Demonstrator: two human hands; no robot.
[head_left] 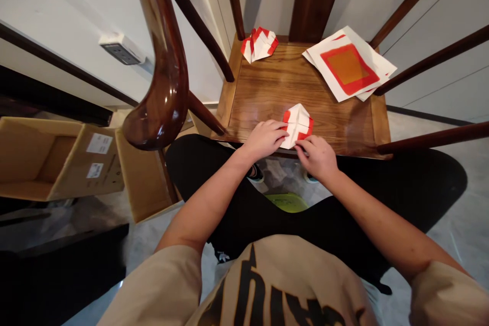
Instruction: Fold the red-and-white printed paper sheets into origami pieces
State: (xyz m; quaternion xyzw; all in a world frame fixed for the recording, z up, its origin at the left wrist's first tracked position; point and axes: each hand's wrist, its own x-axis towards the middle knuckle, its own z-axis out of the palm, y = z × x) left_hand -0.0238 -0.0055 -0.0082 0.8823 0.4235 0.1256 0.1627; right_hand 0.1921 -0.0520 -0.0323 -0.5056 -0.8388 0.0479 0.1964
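Nearest, the person's two black-clothed legs (401, 188) spread to both sides of the wooden chair seat (275, 86), and a green container (288, 202) shows on the floor between them. The front edge of the seat runs just under the hands, so on this near side the room for moving on the wood is narrow.

At this edge lies the folded paper (299, 123), red and white, with a crease along its middle. Its near tip reaches the front edge; whether it passes over, I cannot tell. The left hand (264, 139) is at its left side, fingers bent and close together, the tips touching the paper; if its thumb grips from below, I cannot tell. The right hand (318, 158) is at the near right side, thumb and forefinger brought almost together, pinching the paper's border.

Beyond the paper, a stretch of brown wood gives wider room up to the back of the seat. On the left, the curved armrest (168, 86) rises beside the seat. Farther, a second folded piece (260, 45) lies in the back left corner, and at the back right a stack of sheets (349, 69) reaches the right edge, near the spindles.
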